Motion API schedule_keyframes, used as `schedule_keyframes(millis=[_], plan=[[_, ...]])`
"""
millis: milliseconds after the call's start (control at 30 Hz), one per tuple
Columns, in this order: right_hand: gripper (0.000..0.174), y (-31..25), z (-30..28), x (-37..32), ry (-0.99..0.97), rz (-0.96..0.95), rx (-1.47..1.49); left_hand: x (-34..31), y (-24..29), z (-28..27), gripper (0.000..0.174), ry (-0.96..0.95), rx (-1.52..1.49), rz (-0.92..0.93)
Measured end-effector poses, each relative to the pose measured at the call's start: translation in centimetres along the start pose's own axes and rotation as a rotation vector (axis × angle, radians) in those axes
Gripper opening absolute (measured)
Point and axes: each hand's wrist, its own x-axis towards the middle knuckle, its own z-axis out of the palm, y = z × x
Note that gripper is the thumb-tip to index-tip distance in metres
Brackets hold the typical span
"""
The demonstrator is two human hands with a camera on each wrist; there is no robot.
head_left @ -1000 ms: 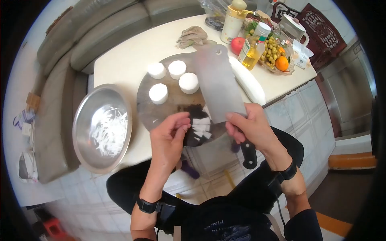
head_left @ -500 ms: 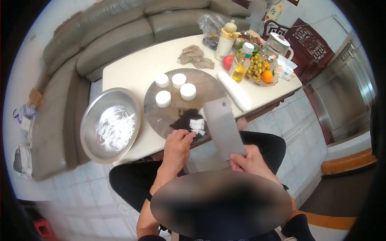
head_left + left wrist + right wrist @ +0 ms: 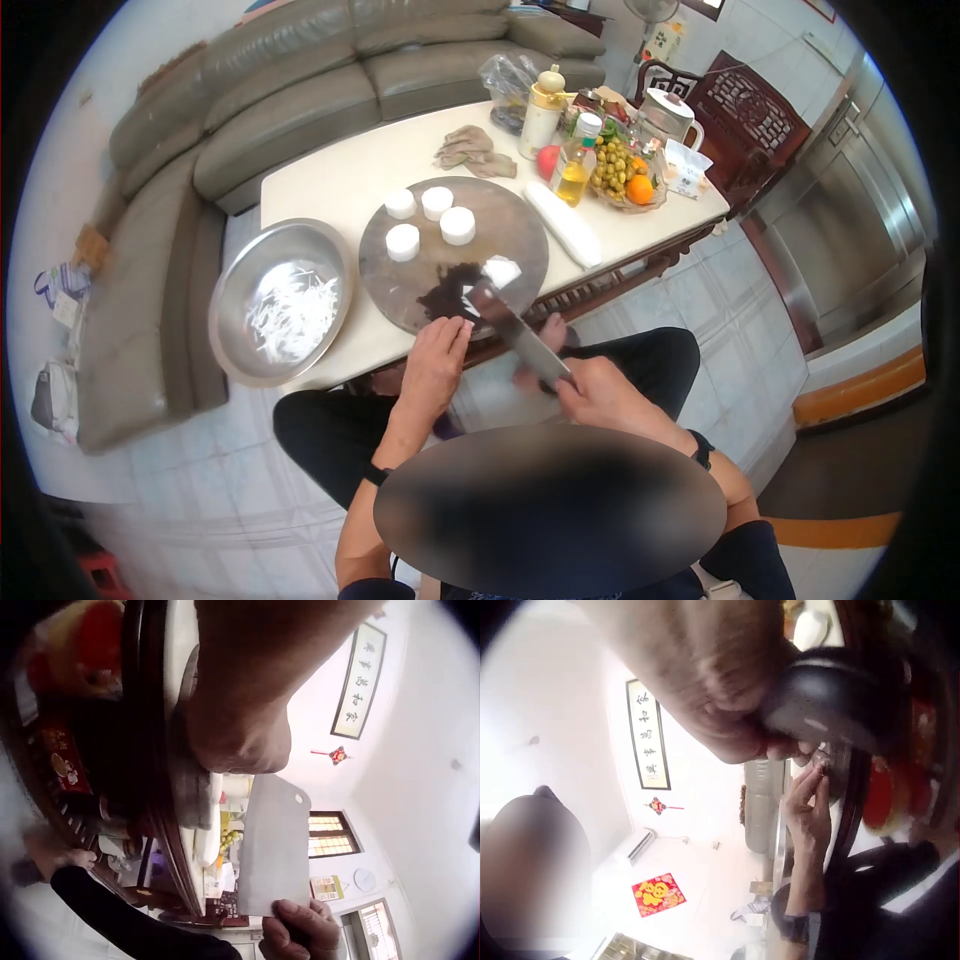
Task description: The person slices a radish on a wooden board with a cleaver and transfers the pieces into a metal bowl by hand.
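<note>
In the head view my right hand grips the handle of a cleaver, whose blade slants up-left, its far end over white pieces near a dark patch on the round board. The left wrist view shows the broad blade with the right fingers round its base. My left hand has its fingertips at the board's near edge, beside the patch. Its fingers lie fairly straight; whether a small piece is under them is unclear. Several thick white discs stand farther back on the board.
Left of the board is a metal bowl of white shreds. A long white radish lies to its right. Behind are a cloth, an oil bottle, a fruit bowl and a jug. A sofa stands beyond the table.
The cleaver has swung from upright and broadside to a leftward slant, its far end now over the pieces. The left fingertips stay near the board's edge. The head view has shifted.
</note>
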Motion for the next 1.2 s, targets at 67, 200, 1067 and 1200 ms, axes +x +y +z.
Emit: schedule_keyframes(millis=[67, 200, 1067, 1200], plan=[[0.017, 0.5, 0.3, 0.2, 0.002, -0.057, -0.069, -0.1, 0.1, 0.2, 0.037, -0.006, 0.002, -0.016], [0.012, 0.2, 0.4, 0.8, 0.052, -0.187, -0.332, 0.1, 0.4, 0.3, 0.036, 0.027, 0.007, -0.012], [0.026, -0.2, -1.1, 2.0, -0.188, -0.222, -0.486, 0.2, 1.1, 1.0, 0.032, 0.03, -0.007, -0.105], [0.025, -0.3, -1.2, 2.4, -0.215, -0.241, -0.529, 0.3, 1.1, 1.0, 0.032, 0.04, -0.018, -0.096]])
